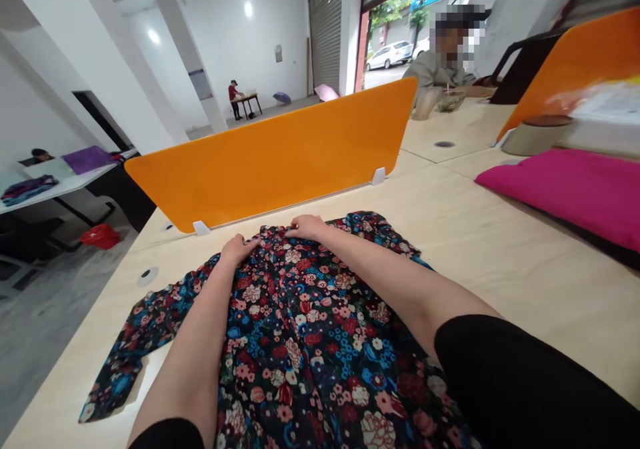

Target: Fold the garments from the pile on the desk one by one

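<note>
- Pale table point(480, 249): widest bare stretch right of the orange divider point(280, 152); its left edge runs nearer the sleeve.
- Floral garment point(300, 309): laid out, neckline just on the divider's near side.
- Right hand point(307, 228): forearm slanting inward, thumb and fingers pinching neckline before the divider.
- Left hand point(239, 249): reaching forward, pinching neckline leftward along the divider.
</note>
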